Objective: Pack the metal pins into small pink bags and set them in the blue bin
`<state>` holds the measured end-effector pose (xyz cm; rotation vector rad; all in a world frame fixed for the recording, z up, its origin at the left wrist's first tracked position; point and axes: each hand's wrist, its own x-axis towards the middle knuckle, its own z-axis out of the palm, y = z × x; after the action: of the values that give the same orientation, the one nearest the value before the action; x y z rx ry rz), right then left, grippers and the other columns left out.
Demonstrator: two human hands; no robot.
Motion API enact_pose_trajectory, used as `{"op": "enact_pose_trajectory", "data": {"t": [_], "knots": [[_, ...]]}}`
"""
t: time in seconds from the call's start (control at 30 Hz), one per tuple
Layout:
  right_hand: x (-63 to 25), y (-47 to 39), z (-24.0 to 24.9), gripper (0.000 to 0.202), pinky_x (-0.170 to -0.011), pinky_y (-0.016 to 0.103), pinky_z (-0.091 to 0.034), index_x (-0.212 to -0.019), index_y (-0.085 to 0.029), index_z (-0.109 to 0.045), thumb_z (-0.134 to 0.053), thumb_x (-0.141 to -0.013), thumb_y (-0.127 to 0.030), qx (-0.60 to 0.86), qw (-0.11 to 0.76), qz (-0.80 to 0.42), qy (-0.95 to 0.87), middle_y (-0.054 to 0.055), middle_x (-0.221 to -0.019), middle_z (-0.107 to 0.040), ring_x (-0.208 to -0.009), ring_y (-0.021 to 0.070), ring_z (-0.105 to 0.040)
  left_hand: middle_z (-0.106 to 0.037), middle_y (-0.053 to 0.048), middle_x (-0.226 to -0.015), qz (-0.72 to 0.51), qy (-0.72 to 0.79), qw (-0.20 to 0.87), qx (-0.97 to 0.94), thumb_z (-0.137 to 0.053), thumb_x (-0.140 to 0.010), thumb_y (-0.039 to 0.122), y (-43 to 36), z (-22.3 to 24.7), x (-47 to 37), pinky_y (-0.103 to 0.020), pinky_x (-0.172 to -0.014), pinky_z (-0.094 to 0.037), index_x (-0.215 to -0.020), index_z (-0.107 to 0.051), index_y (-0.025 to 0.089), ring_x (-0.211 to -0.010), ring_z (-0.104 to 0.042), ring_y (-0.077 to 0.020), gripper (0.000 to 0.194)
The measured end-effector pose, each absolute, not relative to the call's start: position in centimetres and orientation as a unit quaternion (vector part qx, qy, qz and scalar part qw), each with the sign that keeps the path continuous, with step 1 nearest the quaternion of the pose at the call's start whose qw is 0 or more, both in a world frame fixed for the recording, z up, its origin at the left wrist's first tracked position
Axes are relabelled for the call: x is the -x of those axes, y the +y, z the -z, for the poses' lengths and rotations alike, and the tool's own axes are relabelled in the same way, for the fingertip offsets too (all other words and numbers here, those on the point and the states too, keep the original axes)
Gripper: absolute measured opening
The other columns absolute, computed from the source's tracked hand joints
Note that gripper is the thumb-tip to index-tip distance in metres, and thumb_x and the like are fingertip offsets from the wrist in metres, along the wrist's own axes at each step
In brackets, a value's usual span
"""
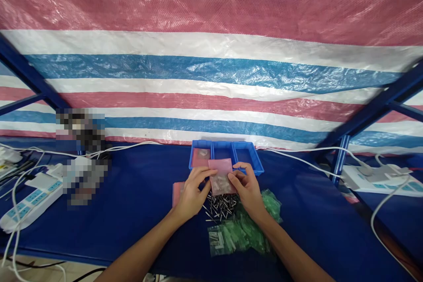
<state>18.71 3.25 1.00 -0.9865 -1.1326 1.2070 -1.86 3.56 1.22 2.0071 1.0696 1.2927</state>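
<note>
A pink translucent plastic bag (220, 177) with small pale pieces inside is held up between both hands. My left hand (194, 189) pinches its left edge, and my right hand (247, 187) grips its right edge with the thumb in front. Below the bag lies a pile of thin dark and silvery metal pins (220, 208). Green translucent packets (246, 231) are heaped beneath my right forearm, with a clear packet of white pieces (216, 240) at their left end. Partly hidden behind my left hand are more pink bags (177, 191).
A blue three-compartment tray (249, 158) stands at the table's back; its left compartment holds a pink bag (201, 155). White power strips with cables lie at left (36, 198) and right (390, 180). Blue metal posts (340, 158) and a striped tarp (211, 70) bound the blue table (132, 211).
</note>
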Motion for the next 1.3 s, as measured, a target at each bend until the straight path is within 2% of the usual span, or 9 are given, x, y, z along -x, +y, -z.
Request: {"op": "enact_pose_trajectory", "data": {"t": [0.17, 0.23, 0.33, 0.53, 0.63, 0.73, 0.87, 1.1, 1.3], "knots": [[-19.1, 3.0, -2.0, 0.024, -0.069, 0.029, -0.049, -0.096, -0.023, -0.074, -0.066, -0.097, -0.046, 0.456, 0.552, -0.436, -0.545, 0.006, -0.097, -0.071, -0.085, 0.0217, -0.063, -0.064, -0.009, -0.118, -0.491, 0.395, 0.239, -0.739, -0.066, -0.099, 0.016, 3.6, -1.3, 1.8, -0.041, -0.098, -0.054, -0.126, -0.076, 0.030, -0.113, -0.062, -0.0253, 0.031], [-19.1, 2.9, -2.2, 0.026, -0.059, 0.028, -0.043, -0.094, -0.022, -0.077, -0.062, -0.097, -0.044, 0.467, 0.541, -0.456, -0.530, 0.006, -0.095, -0.071, -0.072, 0.0188, -0.058, -0.059, -0.009, -0.119, -0.505, 0.401, 0.225, -0.730, -0.069, -0.099, 0.019, 3.6, -1.5, 1.8, -0.040, -0.095, -0.054, -0.120, -0.078, 0.030, -0.109, -0.061, -0.0247, 0.026], [-19.1, 2.7, -2.1, 0.025, -0.050, 0.027, -0.031, -0.101, -0.023, -0.076, -0.064, -0.095, -0.044, 0.459, 0.532, -0.500, -0.506, 0.003, -0.082, -0.068, -0.056, 0.0144, -0.044, -0.056, -0.010, -0.124, -0.512, 0.410, 0.220, -0.723, -0.073, -0.098, 0.026, 3.6, -1.8, 1.8, -0.041, -0.092, -0.053, -0.112, -0.080, 0.028, -0.105, -0.060, -0.0237, 0.016], [-18.9, 2.8, -1.5, 0.025, -0.057, 0.028, -0.035, -0.094, -0.022, -0.073, -0.071, -0.096, -0.047, 0.445, 0.532, -0.454, -0.559, 0.000, -0.079, -0.059, -0.065, 0.0151, -0.043, -0.058, -0.008, -0.120, -0.513, 0.409, 0.251, -0.711, -0.069, -0.101, 0.027, 3.4, -2.0, 1.7, -0.036, -0.090, -0.051, -0.100, -0.075, 0.023, -0.112, -0.059, -0.0235, 0.007], [-18.9, 3.0, -1.3, 0.027, -0.061, 0.028, -0.037, -0.087, -0.021, -0.070, -0.072, -0.096, -0.046, 0.435, 0.544, -0.427, -0.576, 0.001, -0.083, -0.055, -0.070, 0.0157, -0.044, -0.058, -0.008, -0.118, -0.516, 0.412, 0.257, -0.706, -0.068, -0.101, 0.028, 3.3, -2.1, 1.6, -0.032, -0.083, -0.051, -0.091, -0.070, 0.020, -0.108, -0.059, -0.0221, 0.013], [-19.0, 3.0, -1.1, 0.026, -0.062, 0.028, -0.038, -0.093, -0.022, -0.071, -0.072, -0.096, -0.048, 0.436, 0.542, -0.430, -0.576, 0.002, -0.090, -0.057, -0.071, 0.0157, -0.045, -0.058, -0.008, -0.117, -0.524, 0.409, 0.257, -0.701, -0.068, -0.100, 0.028, 3.3, -2.1, 1.5, -0.032, -0.082, -0.050, -0.087, -0.067, 0.019, -0.102, -0.059, -0.0203, 0.016], [-18.7, 2.9, -0.9, 0.030, -0.054, 0.026, -0.033, -0.094, -0.023, -0.067, -0.074, -0.094, -0.051, 0.446, 0.529, -0.491, -0.530, -0.002, -0.076, -0.054, -0.061, 0.0132, -0.040, -0.059, -0.008, -0.117, -0.528, 0.408, 0.263, -0.696, -0.069, -0.099, 0.029, 3.3, -2.1, 1.5, -0.033, -0.084, -0.052, -0.082, -0.064, 0.018, -0.099, -0.060, -0.0201, 0.022], [-18.5, 3.0, -1.4, 0.040, -0.049, 0.024, -0.031, -0.084, -0.024, -0.057, -0.085, -0.082, -0.053, 0.452, 0.547, -0.541, -0.451, -0.005, -0.066, -0.052, -0.054, 0.0114, -0.039, -0.053, -0.010, -0.153, -0.528, 0.374, 0.267, -0.714, -0.070, -0.099, 0.028, 3.4, -2.3, 1.8, -0.046, -0.100, -0.053, -0.078, -0.071, 0.019, -0.121, -0.060, -0.0280, 0.023], [-18.8, 3.0, -2.1, 0.035, -0.052, 0.023, -0.036, -0.092, -0.023, -0.068, -0.088, -0.079, -0.049, 0.457, 0.561, -0.549, -0.419, -0.001, -0.079, -0.062, -0.063, 0.0129, -0.049, -0.057, -0.009, -0.154, -0.509, 0.371, 0.242, -0.738, -0.068, -0.101, 0.029, 3.2, -2.4, 1.9, -0.047, -0.098, -0.055, -0.087, -0.080, 0.023, -0.130, -0.058, -0.0312, 0.019]]}}
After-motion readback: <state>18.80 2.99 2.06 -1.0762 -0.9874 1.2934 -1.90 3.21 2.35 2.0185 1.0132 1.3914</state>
